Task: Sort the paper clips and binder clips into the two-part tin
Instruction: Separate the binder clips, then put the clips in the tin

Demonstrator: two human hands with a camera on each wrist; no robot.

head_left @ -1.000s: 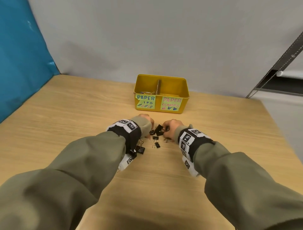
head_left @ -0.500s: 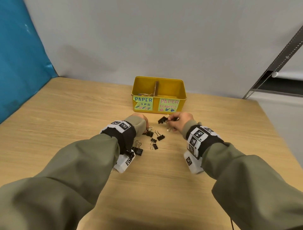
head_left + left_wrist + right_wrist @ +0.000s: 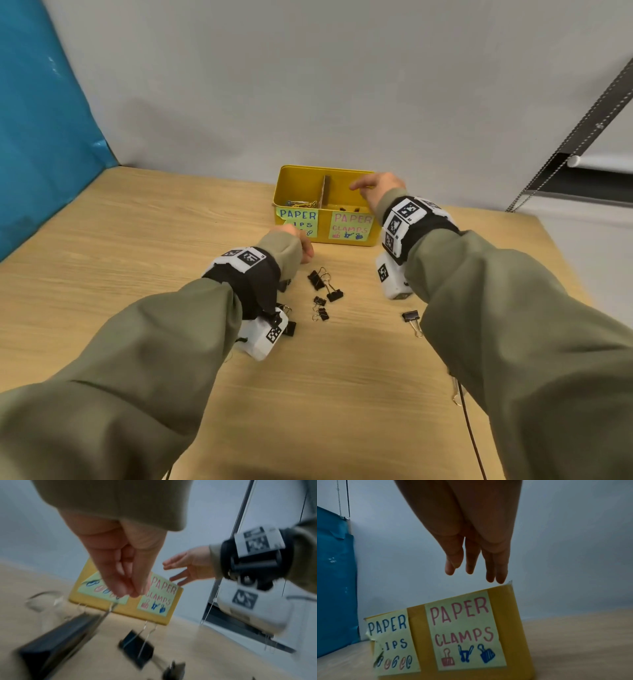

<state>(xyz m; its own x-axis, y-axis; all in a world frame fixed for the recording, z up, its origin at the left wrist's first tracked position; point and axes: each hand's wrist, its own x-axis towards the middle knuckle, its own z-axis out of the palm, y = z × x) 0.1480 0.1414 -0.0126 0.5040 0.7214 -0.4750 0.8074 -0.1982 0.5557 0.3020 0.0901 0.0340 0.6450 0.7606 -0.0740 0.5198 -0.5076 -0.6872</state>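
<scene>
The yellow two-part tin (image 3: 323, 228) stands at the back of the table, labelled PAPER CLIPS on the left and PAPER CLAMPS on the right. Paper clips (image 3: 305, 204) lie in its left part, and dark binder clips (image 3: 349, 208) show in its right part. My right hand (image 3: 358, 186) hovers over the right part with fingers straight and nothing in them (image 3: 471, 568). My left hand (image 3: 306, 248) is low in front of the tin, its fingertips pinched together (image 3: 130, 593) just above the wire handle of a large black binder clip (image 3: 60, 635); I cannot tell whether they hold it.
Several black binder clips (image 3: 325, 294) lie loose between my arms, one more (image 3: 411, 316) beside my right forearm. A thin wire piece (image 3: 455, 397) and a dark cable (image 3: 474, 445) lie near the right table edge. A blue sheet (image 3: 41, 137) hangs on the left.
My right hand lifted a binder clip off the table, carried it to the tin's right part, and now holds nothing. My left hand stayed almost where it was.
</scene>
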